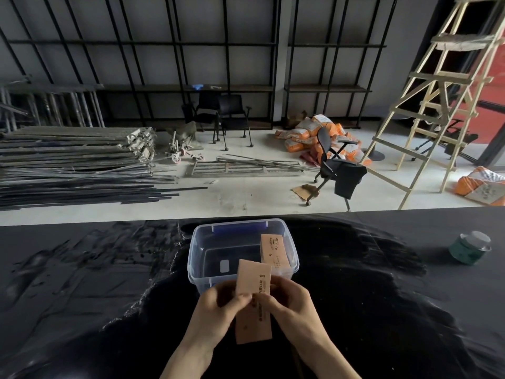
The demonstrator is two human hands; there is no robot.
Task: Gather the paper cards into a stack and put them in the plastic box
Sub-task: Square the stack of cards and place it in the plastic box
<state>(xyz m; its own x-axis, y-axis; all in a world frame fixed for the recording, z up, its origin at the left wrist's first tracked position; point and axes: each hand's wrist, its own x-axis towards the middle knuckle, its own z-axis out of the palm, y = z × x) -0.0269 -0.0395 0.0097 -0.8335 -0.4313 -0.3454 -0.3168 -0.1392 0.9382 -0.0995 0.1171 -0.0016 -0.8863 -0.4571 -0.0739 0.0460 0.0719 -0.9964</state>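
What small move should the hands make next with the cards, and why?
Probably square the cards into one even stack. The left hand and right hand pinch them, but they sit offset. One card already leans in the box just beyond.

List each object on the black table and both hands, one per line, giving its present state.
plastic box: open, no lid, upright.
card in box: leaning against the right wall.
held cards: pinched between both hands, above the table.
left hand: gripping the cards.
right hand: gripping the cards.
green jar: upright, lid on.
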